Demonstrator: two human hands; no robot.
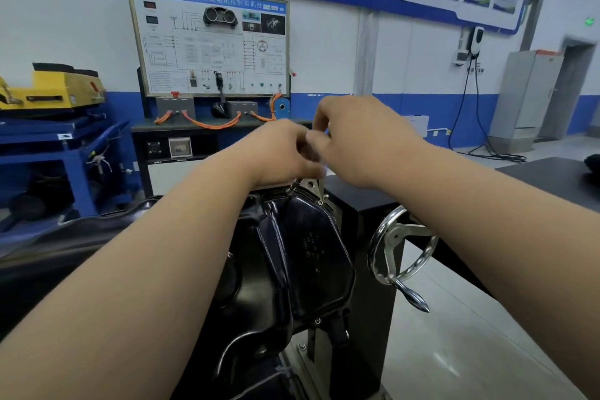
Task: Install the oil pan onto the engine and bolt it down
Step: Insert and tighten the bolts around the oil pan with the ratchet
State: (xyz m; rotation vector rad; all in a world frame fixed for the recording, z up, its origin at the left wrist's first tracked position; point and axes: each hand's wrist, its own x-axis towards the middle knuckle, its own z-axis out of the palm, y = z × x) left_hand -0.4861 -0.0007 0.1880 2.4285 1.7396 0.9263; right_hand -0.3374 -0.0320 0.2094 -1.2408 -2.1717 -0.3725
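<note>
- Fingers of the left hand and right hand are being held curled, tips meeting; whether anything is being pinched cannot be told.
- Oil pan is being carried on the engine, directly beneath the grip; one flange bolt is showing, with bolting apparently unfinished.
- Room below and right of the grip is being crowded by the handwheel.

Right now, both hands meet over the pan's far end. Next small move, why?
Probably lower both to the far flange and start a bolt by hand. The left hand and right hand meet just above the far end of the oil pan; what they pinch is blurred. Bolt heads sit on its right edge.
</note>
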